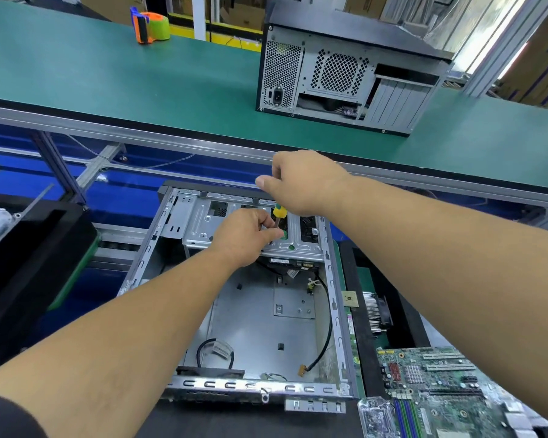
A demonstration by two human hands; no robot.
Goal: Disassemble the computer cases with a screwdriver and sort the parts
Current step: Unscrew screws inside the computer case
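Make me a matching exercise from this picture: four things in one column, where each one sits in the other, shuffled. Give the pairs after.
Things:
1. tape dispenser
2. closed computer case
3. motherboard
4. screwdriver

Places:
A. near right, beside the open case
B. in the right hand, over the drive cage
C. far left of the green bench
D. standing on the green bench, far right

Pairs: 1-C, 2-D, 3-A, 4-B

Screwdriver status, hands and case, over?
Right hand grips screwdriver. Left hand pinches its tip at drive cage. Open case gutted. Nothing blocking.
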